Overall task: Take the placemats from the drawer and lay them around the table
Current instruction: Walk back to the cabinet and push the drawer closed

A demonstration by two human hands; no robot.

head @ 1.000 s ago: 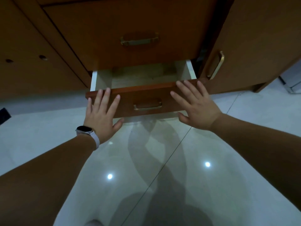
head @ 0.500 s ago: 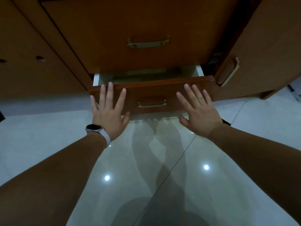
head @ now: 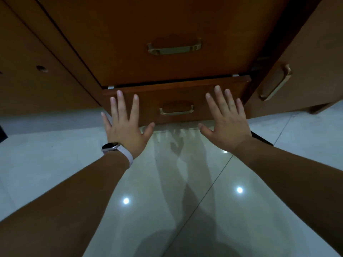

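Observation:
The bottom drawer (head: 176, 95) of a brown wooden cabinet sticks out only a sliver, its inside hidden. A brass handle (head: 176, 110) sits at the middle of its front. My left hand (head: 126, 125), with a watch at the wrist, lies flat with spread straight fingers against the left part of the drawer front. My right hand (head: 225, 121) lies flat the same way against the right part. No placemats are in view.
Above is a larger drawer front with a brass handle (head: 174, 48). A cabinet door (head: 304, 67) with a brass handle stands ajar at the right. Glossy pale floor tiles (head: 167, 182) spread below, with ceiling lights reflected.
The drawer has slid in from well open to almost shut, with both flat hands following its front. Its pale inside is no longer visible.

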